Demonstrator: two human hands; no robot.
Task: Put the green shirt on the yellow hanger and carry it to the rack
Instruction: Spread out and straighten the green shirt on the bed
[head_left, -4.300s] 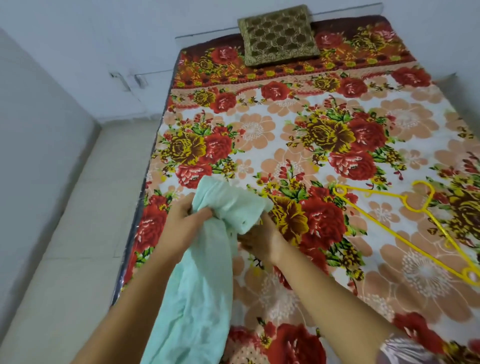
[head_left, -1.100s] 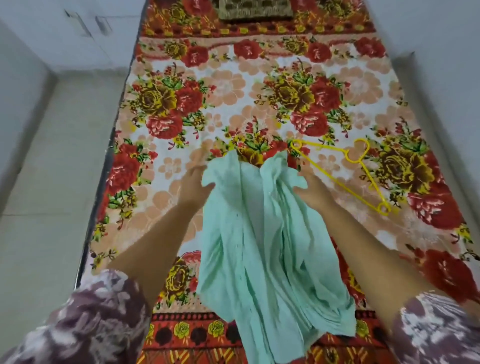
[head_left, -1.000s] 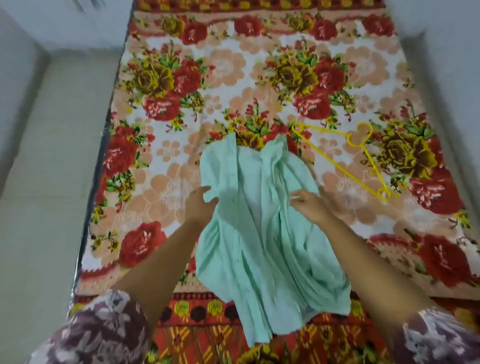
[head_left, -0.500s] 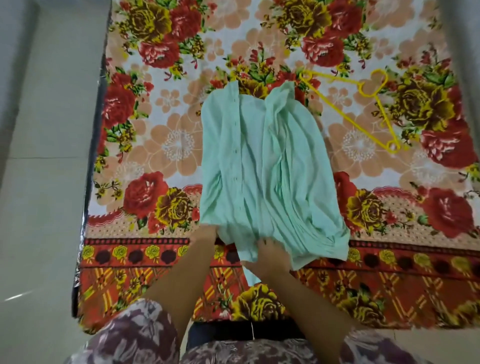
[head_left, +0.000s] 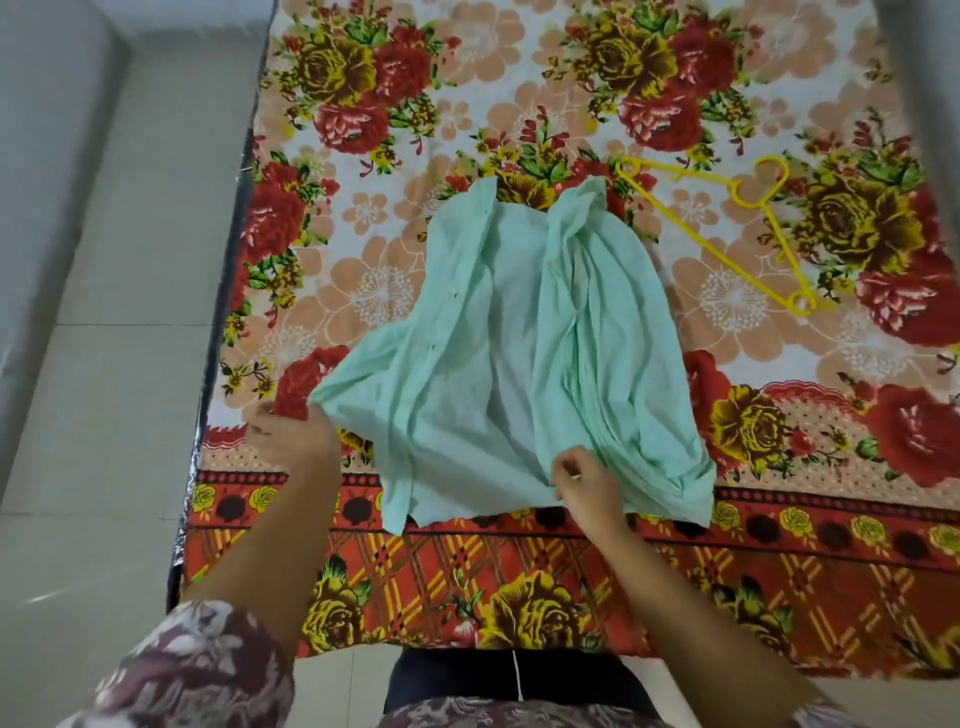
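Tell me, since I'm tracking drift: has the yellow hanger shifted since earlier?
No. The yellow hanger still lies with its hook beside the same yellow flower.

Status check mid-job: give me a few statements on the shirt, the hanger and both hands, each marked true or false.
1. The green shirt lies on the bedspread with its front open. True.
2. The yellow hanger is inside the shirt. False: it lies on the bedspread to the right of the shirt, outside it.
3. The left hand grips the shirt's lower left corner. True.
4. The right hand holds the hanger. False: it pinches the shirt's bottom hem, well apart from the hanger.
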